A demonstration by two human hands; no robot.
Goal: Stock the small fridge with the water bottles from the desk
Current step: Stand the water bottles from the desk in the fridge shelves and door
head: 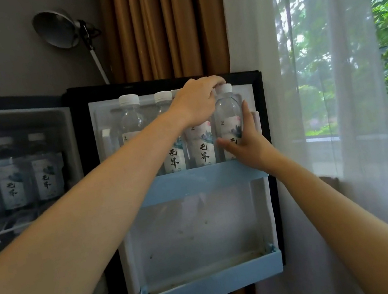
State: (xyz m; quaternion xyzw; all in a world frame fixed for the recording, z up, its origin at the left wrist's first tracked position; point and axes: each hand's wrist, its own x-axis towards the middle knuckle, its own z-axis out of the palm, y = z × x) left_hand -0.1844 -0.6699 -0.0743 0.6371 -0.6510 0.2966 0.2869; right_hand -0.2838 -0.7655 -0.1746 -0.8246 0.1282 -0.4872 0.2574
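Note:
The small fridge's door point(196, 226) stands open, facing me. Its upper blue shelf point(201, 180) holds several clear water bottles with white caps and labels. My right hand point(246, 142) wraps the lower body of the rightmost bottle point(227, 112), which stands upright in the shelf. My left hand point(196, 102) rests over the tops of the bottles, fingertips touching that bottle's cap and covering the neck of the neighbouring bottle point(201, 148). Two more bottles point(131, 116) stand to the left. Inside the fridge cavity point(11, 174), three bottles stand in a row.
The lower blue door shelf point(212, 287) holds nothing. A metal desk lamp point(58, 28) rises behind the fridge. Brown curtain point(160, 23) and sheer white curtain point(258, 31) hang right behind the door, with a window point(350, 41) at right.

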